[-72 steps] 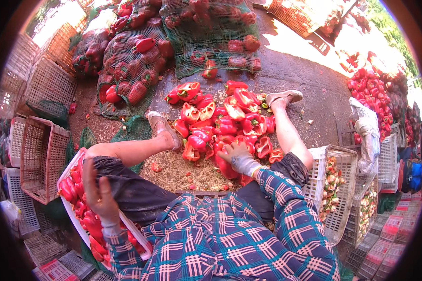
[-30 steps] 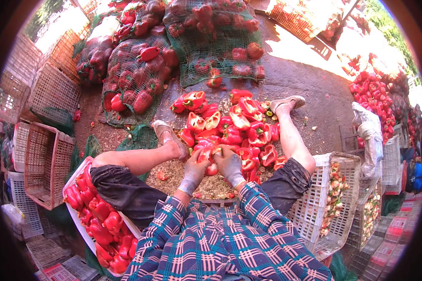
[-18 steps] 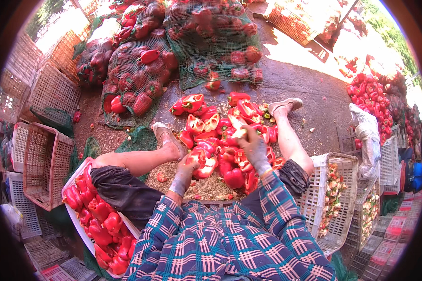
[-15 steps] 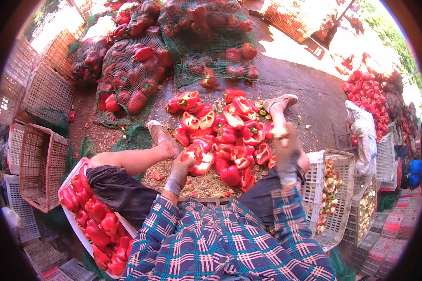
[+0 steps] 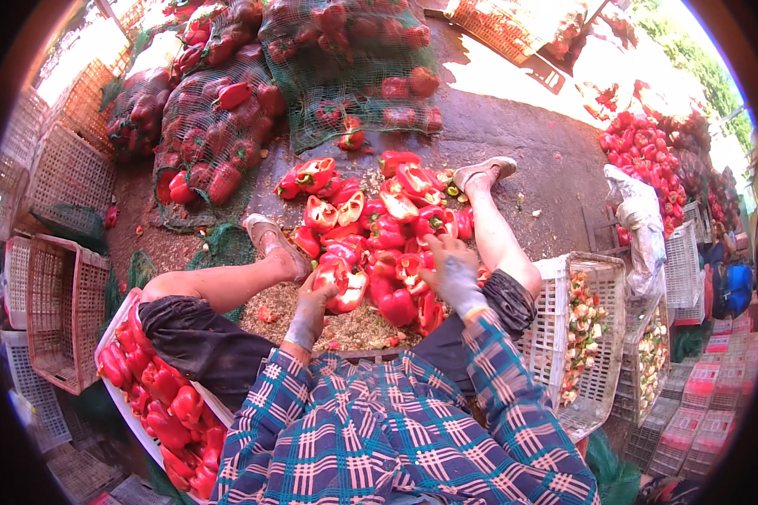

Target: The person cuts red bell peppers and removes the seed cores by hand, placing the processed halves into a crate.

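Between my legs lies a pile of red bell peppers (image 5: 386,233), many cut open with pale insides showing. My left hand (image 5: 311,310), in a greyish glove, is closed on a cut red bell pepper (image 5: 343,284) at the near left of the pile. Over the pile's right side reaches my right hand (image 5: 455,273), also gloved, its fingers apart and slightly bent next to the peppers. I see nothing held in it; whether the fingertips touch a pepper, I cannot tell.
A white crate (image 5: 126,313) of red peppers stands by my left thigh. At my right knee is a white crate (image 5: 608,370) holding pepper cores. Green net sacks (image 5: 345,76) of peppers lie ahead. Stacked crates (image 5: 67,307) line the left; another pepper heap (image 5: 648,164) is far right.
My right hand has come down from beside my right knee, moving left over the pile. The left hand stays on the cut pepper. The whole view has shifted slightly.
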Motion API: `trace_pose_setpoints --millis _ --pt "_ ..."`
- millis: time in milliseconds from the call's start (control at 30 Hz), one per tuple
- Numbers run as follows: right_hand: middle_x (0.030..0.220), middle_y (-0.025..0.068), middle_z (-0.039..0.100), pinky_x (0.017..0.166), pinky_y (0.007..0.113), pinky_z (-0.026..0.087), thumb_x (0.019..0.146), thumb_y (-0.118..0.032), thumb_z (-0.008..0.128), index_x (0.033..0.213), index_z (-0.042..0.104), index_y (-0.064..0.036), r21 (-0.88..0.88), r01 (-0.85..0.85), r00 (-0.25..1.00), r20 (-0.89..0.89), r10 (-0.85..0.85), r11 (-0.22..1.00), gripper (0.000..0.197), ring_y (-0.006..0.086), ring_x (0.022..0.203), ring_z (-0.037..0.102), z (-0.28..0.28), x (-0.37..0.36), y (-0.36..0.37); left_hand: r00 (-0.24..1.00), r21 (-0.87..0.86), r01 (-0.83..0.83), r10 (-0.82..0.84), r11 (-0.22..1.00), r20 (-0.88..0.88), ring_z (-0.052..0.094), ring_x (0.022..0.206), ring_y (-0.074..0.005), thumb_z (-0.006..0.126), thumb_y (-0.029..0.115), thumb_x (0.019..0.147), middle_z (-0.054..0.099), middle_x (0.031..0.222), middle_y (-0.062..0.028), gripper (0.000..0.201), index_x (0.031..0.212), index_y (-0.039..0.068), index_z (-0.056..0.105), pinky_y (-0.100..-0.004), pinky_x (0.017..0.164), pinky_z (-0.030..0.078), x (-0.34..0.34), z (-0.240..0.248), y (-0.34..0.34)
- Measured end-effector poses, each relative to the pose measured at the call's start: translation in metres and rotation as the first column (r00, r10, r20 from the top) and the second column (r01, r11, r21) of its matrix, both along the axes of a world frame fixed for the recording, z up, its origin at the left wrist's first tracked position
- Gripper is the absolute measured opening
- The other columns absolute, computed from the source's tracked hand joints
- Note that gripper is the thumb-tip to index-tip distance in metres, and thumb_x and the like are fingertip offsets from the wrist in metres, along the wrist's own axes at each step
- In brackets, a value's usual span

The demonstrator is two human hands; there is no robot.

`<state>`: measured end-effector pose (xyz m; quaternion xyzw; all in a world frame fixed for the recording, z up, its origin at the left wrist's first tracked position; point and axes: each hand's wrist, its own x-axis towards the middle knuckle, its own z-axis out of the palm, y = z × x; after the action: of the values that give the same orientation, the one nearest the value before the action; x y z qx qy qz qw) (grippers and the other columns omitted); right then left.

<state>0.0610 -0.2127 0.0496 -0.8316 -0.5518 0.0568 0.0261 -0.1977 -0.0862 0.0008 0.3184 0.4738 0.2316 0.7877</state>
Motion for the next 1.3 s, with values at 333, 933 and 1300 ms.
trace_pose_setpoints --millis 333,933,1300 --pt "0.123 0.0143 0.067 0.096 0.040 0.052 0.078 -0.029 0.079 0.132 0.059 -0.0076 -0.221 0.395 0.571 -0.702 -0.426 0.892 0.061 0.0263 0.113 0.065 -0.085 0.027 0.020 1.000 -0.016 -0.017 0.016 1.000 -0.020 0.067 0.106 -0.0249 0.060 -0.008 0.079 0.064 0.123 -0.0120 0.062 0.139 0.001 0.048 -0.0384 0.090 0.058 -0.013 -0.023 0.000" --pt "0.115 0.0149 0.063 0.060 0.025 0.050 0.102 -0.026 0.049 0.128 0.056 0.0032 -0.059 0.498 -0.846 0.184 0.500 0.865 0.040 0.0129 0.071 0.057 0.010 -0.069 0.035 0.981 0.024 -0.041 0.036 0.999 0.191 0.064 0.105 -0.0179 0.064 -0.001 0.081 0.063 0.122 -0.0089 0.061 0.140 0.000 0.049 -0.0308 0.091 0.053 -0.007 0.014 -0.003" --pt "0.098 0.0053 0.056 0.055 0.027 0.042 0.098 -0.018 0.053 0.097 0.057 -0.0053 -0.078 0.509 -0.859 0.010 0.511 0.857 0.014 0.0134 0.067 0.049 0.081 -0.085 0.050 0.951 0.301 -0.263 0.193 0.917 0.242 0.061 0.112 -0.0177 0.070 0.004 0.083 0.064 0.122 -0.0069 0.057 0.137 0.001 0.052 -0.0315 0.099 0.048 -0.058 0.113 -0.006"
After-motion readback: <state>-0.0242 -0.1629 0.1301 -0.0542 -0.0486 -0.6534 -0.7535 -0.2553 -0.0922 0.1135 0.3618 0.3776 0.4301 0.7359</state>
